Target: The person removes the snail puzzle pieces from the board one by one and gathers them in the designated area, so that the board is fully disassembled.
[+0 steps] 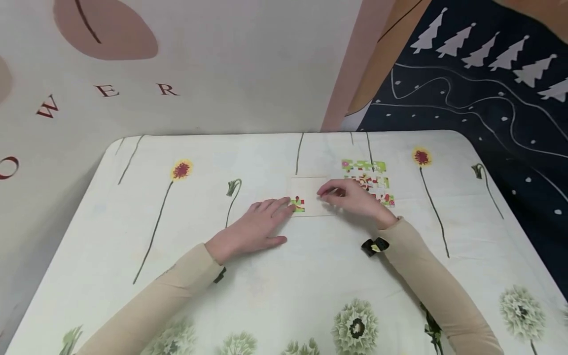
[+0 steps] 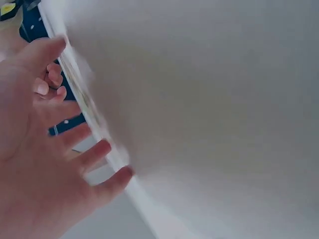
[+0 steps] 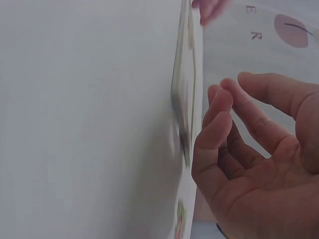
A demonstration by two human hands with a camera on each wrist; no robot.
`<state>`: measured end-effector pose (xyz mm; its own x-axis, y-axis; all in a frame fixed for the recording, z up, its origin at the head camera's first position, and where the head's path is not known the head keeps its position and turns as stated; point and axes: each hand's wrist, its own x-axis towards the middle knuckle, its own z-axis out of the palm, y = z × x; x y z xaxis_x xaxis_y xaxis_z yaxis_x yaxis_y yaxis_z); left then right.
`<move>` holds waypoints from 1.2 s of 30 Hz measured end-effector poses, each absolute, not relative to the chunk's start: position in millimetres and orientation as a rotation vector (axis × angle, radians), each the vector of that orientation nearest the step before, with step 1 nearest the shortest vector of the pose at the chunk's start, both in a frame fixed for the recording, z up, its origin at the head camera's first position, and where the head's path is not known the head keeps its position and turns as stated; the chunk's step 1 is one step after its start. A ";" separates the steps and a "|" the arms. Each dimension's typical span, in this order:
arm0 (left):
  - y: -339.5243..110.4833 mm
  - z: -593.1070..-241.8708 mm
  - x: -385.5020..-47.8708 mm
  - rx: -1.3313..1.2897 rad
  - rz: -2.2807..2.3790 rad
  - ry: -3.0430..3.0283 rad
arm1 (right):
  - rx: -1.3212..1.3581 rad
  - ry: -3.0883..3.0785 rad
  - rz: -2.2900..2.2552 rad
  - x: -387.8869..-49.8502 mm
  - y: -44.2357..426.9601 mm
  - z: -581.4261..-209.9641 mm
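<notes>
A pale rectangular puzzle board [image 1: 308, 185] lies flat near the middle of the table. In its lower left corner sits a small green, red and white puzzle piece [image 1: 299, 205]. My left hand [image 1: 253, 229] is spread palm down at the board's left edge, fingertips at the piece; in the left wrist view the fingers [image 2: 94, 157] are extended. Over the board's right side hovers my right hand [image 1: 350, 197], its fingers loosely bent and thumb near the index finger. No object shows between these fingertips [image 3: 244, 79] in the right wrist view.
Several colourful puzzle pieces [image 1: 379, 167] lie grouped right of the board, partly hidden behind my right hand. The white tablecloth [image 1: 284, 281] has printed flowers. A patterned wall covering [image 1: 244, 64] rises behind the table's far edge.
</notes>
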<state>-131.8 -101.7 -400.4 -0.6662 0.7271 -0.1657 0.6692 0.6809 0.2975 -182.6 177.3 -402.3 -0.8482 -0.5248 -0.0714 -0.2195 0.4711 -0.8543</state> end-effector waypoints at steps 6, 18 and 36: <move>-112.2 -392.3 -142.2 1.035 0.355 2.632 | -0.646 2.363 -1.377 -181.3 154.8 -404.4; -108.4 -396.7 -170.9 1.007 0.283 2.647 | -0.577 2.418 -1.237 -181.5 130.6 -406.3; -98.2 -405.0 -170.1 1.022 0.108 2.717 | -0.592 2.404 -1.217 -180.5 130.3 -404.8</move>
